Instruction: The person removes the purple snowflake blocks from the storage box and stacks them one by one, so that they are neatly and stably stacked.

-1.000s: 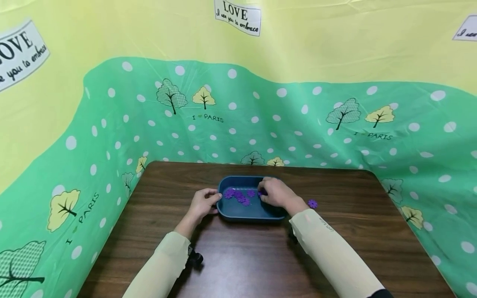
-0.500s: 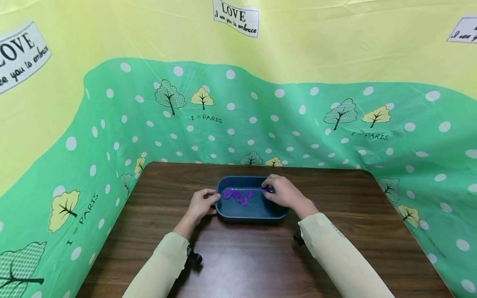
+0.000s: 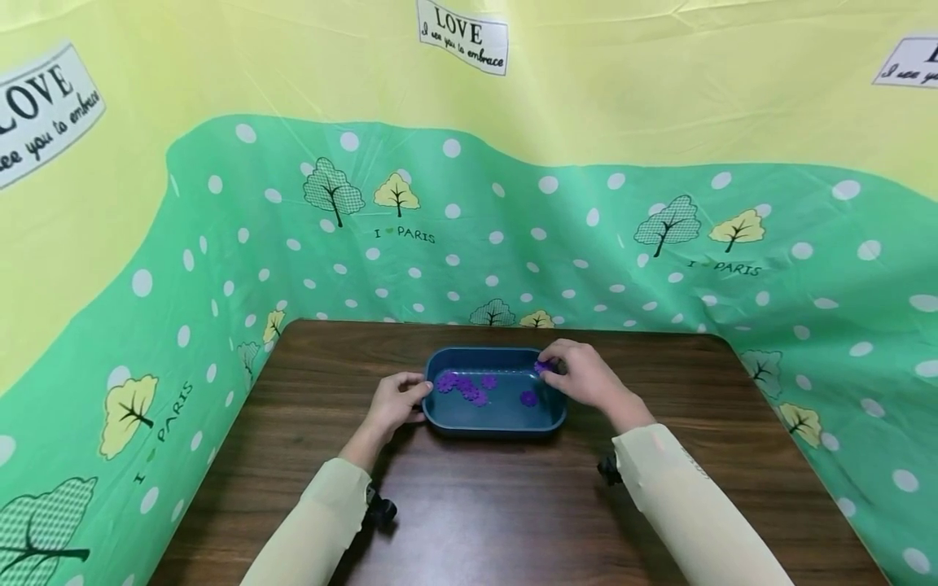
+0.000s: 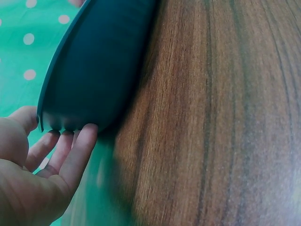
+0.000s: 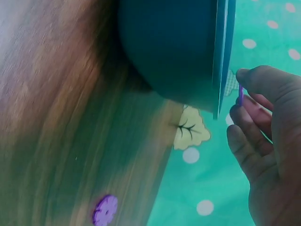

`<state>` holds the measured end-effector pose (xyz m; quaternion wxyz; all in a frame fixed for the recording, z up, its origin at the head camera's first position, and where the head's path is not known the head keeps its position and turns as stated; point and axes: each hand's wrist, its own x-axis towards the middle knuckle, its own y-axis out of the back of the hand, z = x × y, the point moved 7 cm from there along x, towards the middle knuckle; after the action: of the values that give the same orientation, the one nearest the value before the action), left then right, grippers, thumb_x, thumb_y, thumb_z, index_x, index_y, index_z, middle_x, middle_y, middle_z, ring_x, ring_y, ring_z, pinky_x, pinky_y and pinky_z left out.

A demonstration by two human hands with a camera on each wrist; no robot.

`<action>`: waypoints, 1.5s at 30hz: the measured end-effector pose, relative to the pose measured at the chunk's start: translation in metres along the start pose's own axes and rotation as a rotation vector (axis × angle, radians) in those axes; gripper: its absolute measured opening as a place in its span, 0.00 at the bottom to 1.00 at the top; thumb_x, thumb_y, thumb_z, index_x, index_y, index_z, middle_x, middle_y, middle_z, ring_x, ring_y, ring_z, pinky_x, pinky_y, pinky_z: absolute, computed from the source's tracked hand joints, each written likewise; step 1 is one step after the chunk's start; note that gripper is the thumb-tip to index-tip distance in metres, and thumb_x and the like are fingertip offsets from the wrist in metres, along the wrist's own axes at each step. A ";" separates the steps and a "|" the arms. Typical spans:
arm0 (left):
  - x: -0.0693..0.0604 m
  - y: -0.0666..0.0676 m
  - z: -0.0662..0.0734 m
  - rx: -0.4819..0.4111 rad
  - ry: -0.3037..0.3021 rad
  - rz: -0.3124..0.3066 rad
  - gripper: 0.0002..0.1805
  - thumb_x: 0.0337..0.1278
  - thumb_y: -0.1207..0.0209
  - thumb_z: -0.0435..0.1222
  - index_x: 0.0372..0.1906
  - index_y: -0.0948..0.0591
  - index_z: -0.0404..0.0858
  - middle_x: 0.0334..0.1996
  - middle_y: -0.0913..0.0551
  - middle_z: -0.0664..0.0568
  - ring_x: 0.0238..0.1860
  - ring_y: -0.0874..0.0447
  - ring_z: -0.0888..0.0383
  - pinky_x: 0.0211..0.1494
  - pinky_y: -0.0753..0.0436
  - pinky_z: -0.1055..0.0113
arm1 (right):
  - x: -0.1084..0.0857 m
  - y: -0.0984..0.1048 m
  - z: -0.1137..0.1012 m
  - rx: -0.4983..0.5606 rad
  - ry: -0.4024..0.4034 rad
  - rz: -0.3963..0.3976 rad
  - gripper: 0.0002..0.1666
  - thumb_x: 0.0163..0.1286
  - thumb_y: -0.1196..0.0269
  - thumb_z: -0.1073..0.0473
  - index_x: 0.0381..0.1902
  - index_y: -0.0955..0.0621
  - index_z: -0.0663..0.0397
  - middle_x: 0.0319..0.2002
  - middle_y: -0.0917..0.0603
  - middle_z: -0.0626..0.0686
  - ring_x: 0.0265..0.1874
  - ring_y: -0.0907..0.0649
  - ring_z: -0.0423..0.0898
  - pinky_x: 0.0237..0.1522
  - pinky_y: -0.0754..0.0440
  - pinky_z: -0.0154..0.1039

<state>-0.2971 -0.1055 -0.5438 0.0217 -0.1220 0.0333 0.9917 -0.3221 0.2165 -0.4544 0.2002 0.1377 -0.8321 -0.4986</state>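
Observation:
A dark blue rectangular tray (image 3: 484, 430) stands near the back of the table. Its left end is held by my left hand (image 3: 396, 402), thumb at the rim and fingers against the outer wall, as the left wrist view shows. Over the right end, my right hand (image 3: 582, 376) pinches a purple snowflake disc (image 5: 241, 95) between thumb and fingers. Seen edge-on in the right wrist view, this disc is just beside the rim. Several purple discs (image 3: 469, 389) lie clustered in the left half of the tray; a single disc (image 3: 528, 399) lies in its right half.
On the wood tabletop (image 3: 484, 513), to the right of the tray, lies another notched purple disc (image 5: 105, 210); my right arm hides it in the head view. A green and yellow printed cloth (image 3: 440, 268) hangs behind the table.
My right hand has moved right and slightly up with the pinched disc, from inside the tray to above its right end. A disc in the right half has come into sight. My left hand stays put.

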 end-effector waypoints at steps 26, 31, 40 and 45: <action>0.004 0.000 -0.002 -0.004 0.000 -0.005 0.20 0.69 0.36 0.36 0.61 0.19 0.31 0.45 0.16 0.42 0.40 0.13 0.52 0.35 0.08 0.61 | -0.047 0.019 0.067 -0.041 -0.060 0.100 0.10 0.65 0.27 0.60 0.43 0.13 0.55 0.43 0.13 0.54 0.43 0.15 0.52 0.46 0.12 0.54; 0.003 0.000 -0.003 -0.012 0.007 -0.005 0.20 0.68 0.36 0.36 0.61 0.19 0.32 0.45 0.16 0.42 0.40 0.12 0.51 0.35 0.08 0.61 | -0.058 0.017 0.084 -0.054 -0.128 0.081 0.10 0.66 0.28 0.59 0.44 0.13 0.55 0.44 0.13 0.55 0.44 0.15 0.53 0.48 0.13 0.56; 0.002 0.001 -0.002 -0.007 0.007 0.007 0.19 0.68 0.36 0.35 0.60 0.19 0.32 0.44 0.16 0.42 0.42 0.12 0.48 0.37 0.07 0.58 | -0.074 0.013 0.102 -0.060 -0.188 0.049 0.11 0.67 0.29 0.59 0.46 0.13 0.57 0.47 0.13 0.59 0.49 0.15 0.59 0.53 0.15 0.62; 0.002 0.000 -0.002 0.001 0.000 0.002 0.19 0.69 0.36 0.36 0.60 0.19 0.32 0.45 0.17 0.42 0.43 0.12 0.48 0.37 0.07 0.59 | -0.081 0.012 0.110 -0.072 -0.210 0.029 0.12 0.68 0.30 0.58 0.46 0.13 0.57 0.49 0.13 0.60 0.51 0.16 0.63 0.55 0.17 0.65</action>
<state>-0.2983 -0.1055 -0.5467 0.0208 -0.1217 0.0340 0.9918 -0.3028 0.3417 -0.5064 0.1238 0.0655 -0.8320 -0.5368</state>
